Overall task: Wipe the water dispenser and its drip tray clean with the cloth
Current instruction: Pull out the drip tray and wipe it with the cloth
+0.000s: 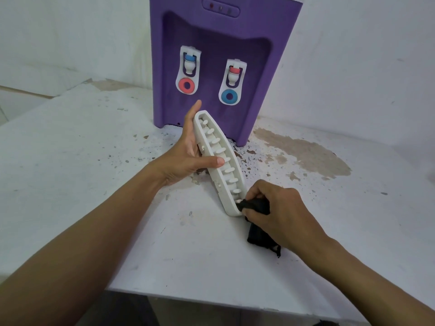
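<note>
1. black cloth is bunched in the right hand, fingers curled round it, one corner pressed to the near end of the white drip tray.
2. left hand holds the tray up on its edge, thumb laid across the slotted face about midway, fingers along the back.
3. the tray is off the machine, tilted between both hands, just in front of the purple water dispenser, lower end near the tabletop.
4. to my eye the tray-wiping step is in hand, with only the near end under the cloth.
5. next move, i'd guess: draw the cloth up along the tray toward the far end, left hand bracing; the thumb will need shifting out of the way.
6. the dispenser stands at the back of the flaking white table, by the wall, two taps facing me; whether it's been wiped i cannot tell.
</note>
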